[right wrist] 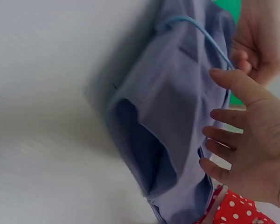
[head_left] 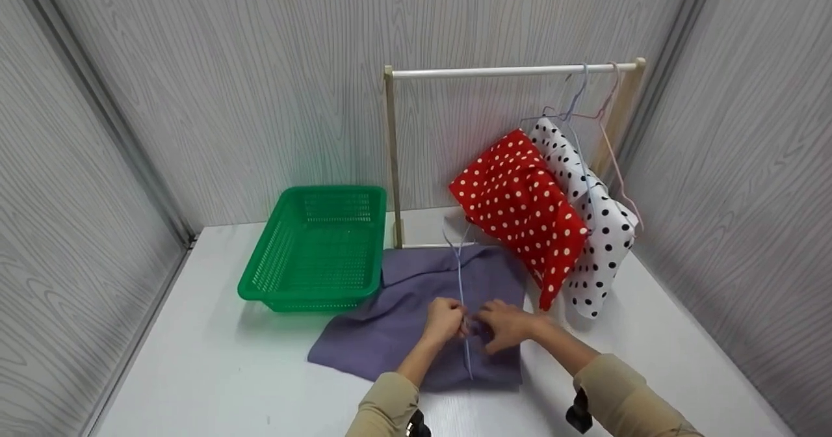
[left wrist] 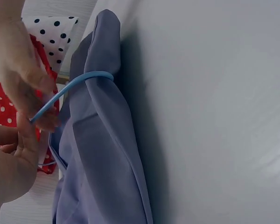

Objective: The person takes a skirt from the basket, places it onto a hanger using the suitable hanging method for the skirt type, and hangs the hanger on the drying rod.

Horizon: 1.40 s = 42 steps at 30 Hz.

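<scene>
A purple cloth lies spread on the white table, with a light blue hanger across it. My left hand pinches the hanger's blue wire between thumb and fingers. In the left wrist view the wire's far end curves over a fold of the cloth. Just to the right, my right hand hovers over the cloth with its fingers spread and nothing in them. The right wrist view shows that hand beside an open fold of the cloth.
A green basket stands left of the cloth. Behind is a clothes rack, where a red polka-dot cloth and a white cloth with black dots hang on hangers at the right. Grey wood-grain panels wall in the table.
</scene>
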Each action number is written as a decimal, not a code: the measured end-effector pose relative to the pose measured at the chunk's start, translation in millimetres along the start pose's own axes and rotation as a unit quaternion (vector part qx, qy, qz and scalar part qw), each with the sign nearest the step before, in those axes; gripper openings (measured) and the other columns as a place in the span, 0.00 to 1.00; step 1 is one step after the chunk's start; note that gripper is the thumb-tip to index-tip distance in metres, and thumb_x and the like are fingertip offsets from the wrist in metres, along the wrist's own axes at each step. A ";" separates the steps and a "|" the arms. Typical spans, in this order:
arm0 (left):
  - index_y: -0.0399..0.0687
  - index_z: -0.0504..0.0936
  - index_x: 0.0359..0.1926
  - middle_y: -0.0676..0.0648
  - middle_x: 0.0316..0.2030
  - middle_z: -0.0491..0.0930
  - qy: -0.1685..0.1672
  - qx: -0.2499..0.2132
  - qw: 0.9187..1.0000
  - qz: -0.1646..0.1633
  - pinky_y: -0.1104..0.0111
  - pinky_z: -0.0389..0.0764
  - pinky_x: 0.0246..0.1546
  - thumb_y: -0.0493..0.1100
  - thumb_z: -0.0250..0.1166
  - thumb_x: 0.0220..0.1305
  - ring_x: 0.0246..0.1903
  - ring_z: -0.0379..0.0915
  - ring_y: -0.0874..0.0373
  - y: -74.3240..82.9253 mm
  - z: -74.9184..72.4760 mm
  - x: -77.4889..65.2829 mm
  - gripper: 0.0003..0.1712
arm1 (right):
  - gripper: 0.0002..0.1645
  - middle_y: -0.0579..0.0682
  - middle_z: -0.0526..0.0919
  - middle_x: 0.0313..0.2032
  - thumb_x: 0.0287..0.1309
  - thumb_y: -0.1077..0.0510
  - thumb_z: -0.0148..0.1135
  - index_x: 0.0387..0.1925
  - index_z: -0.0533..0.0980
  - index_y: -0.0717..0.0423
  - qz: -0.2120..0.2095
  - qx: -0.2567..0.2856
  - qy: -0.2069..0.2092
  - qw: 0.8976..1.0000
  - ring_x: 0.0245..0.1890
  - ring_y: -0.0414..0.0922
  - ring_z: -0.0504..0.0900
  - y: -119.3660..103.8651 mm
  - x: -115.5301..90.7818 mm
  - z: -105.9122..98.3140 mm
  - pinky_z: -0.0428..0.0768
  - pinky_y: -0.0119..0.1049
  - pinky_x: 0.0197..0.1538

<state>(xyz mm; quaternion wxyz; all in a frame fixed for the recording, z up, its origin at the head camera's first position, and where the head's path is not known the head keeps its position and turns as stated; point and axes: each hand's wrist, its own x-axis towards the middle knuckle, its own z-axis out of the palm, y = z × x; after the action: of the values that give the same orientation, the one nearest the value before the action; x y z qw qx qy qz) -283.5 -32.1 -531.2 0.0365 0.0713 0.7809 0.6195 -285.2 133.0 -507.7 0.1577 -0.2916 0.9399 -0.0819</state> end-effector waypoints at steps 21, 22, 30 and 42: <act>0.29 0.83 0.22 0.49 0.06 0.72 0.058 0.059 0.996 0.043 0.70 0.70 0.06 0.29 0.54 0.52 0.03 0.67 0.63 -11.2 -9.1 0.6 0.11 | 0.04 0.51 0.76 0.19 0.42 0.66 0.62 0.20 0.75 0.57 -0.127 -0.109 0.257 0.952 0.22 0.49 0.78 19.4 5.3 13.7 0.73 0.42 0.25; 0.30 0.83 0.22 0.49 0.06 0.72 0.063 0.061 0.995 0.041 0.70 0.70 0.06 0.29 0.54 0.51 0.03 0.67 0.63 -12.1 -9.7 0.8 0.11 | 0.03 0.51 0.76 0.20 0.43 0.66 0.62 0.21 0.75 0.58 -0.120 -0.105 0.253 0.954 0.23 0.49 0.78 19.8 4.7 9.8 0.74 0.42 0.26; 0.35 0.82 0.17 0.50 0.05 0.71 0.095 0.062 0.993 0.015 0.69 0.69 0.04 0.30 0.54 0.50 0.02 0.65 0.63 -16.7 -16.8 1.9 0.12 | 0.03 0.51 0.79 0.24 0.47 0.69 0.62 0.26 0.78 0.60 -0.069 -0.085 0.215 0.971 0.27 0.46 0.78 26.8 -8.4 -19.4 0.77 0.42 0.33; 0.30 0.82 0.20 0.47 0.06 0.73 0.081 0.043 0.996 0.010 0.68 0.72 0.06 0.28 0.52 0.49 0.04 0.67 0.62 -17.6 -57.7 27.8 0.12 | 0.10 0.57 0.84 0.31 0.47 0.68 0.61 0.33 0.83 0.62 0.080 -0.083 0.100 0.988 0.29 0.50 0.81 24.3 -15.0 -35.7 0.79 0.45 0.37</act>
<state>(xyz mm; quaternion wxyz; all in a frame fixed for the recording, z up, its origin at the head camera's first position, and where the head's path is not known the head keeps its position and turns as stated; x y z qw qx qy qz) -320.5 -87.2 -534.1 -0.0360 0.0299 0.8064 0.5895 -298.5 163.6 -476.5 0.0438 -0.2179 0.9748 -0.0192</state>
